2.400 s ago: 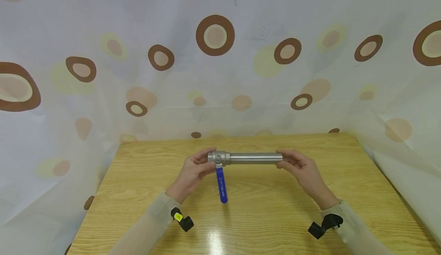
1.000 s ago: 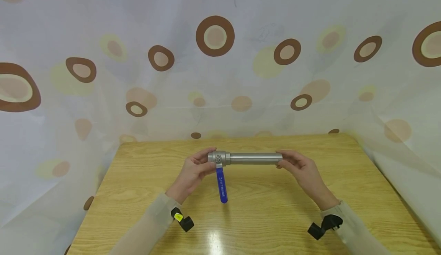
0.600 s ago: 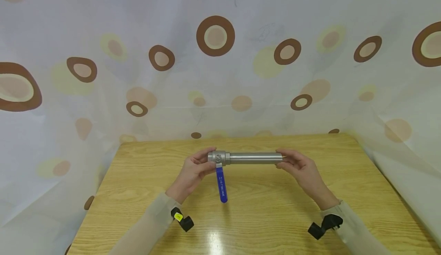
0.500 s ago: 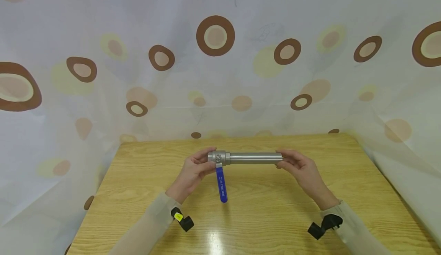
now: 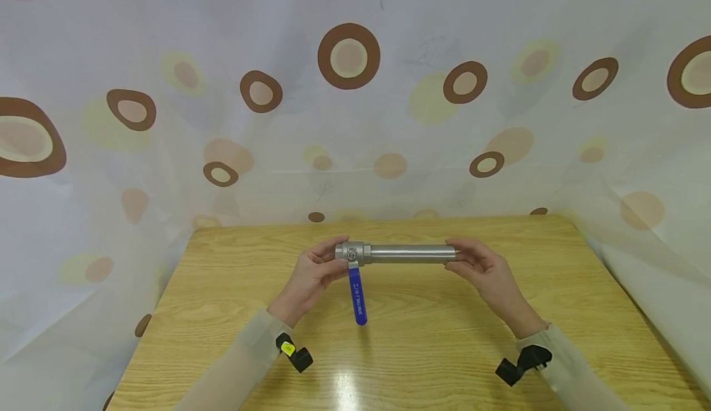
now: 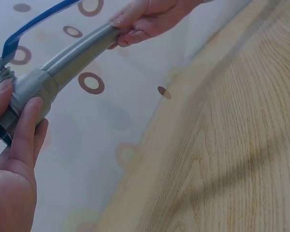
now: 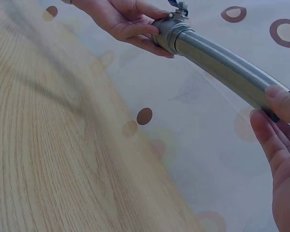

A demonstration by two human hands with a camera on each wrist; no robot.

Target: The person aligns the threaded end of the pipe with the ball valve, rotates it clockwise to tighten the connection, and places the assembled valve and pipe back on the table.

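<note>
A steel ball valve (image 5: 358, 253) with a blue lever handle (image 5: 358, 297) is joined to a straight metal pipe (image 5: 412, 253). Both are held level above the wooden table, and the lever points toward the person. My left hand (image 5: 311, 278) grips the valve body at its left end, thumb in front and fingers behind. At the pipe's far right end, my right hand (image 5: 489, 275) pinches it between thumb and fingers. In the left wrist view the valve's open end (image 6: 5, 130) shows beside the left fingers. The joint between pipe and valve is visible in the right wrist view.
The wood-grain table (image 5: 422, 349) reaches back to a pale curtain (image 5: 389, 121) printed with brown and yellow spots, which also hangs along both sides. Each sleeve carries a black wrist camera, one on the left (image 5: 294, 353) and one on the right (image 5: 524, 365).
</note>
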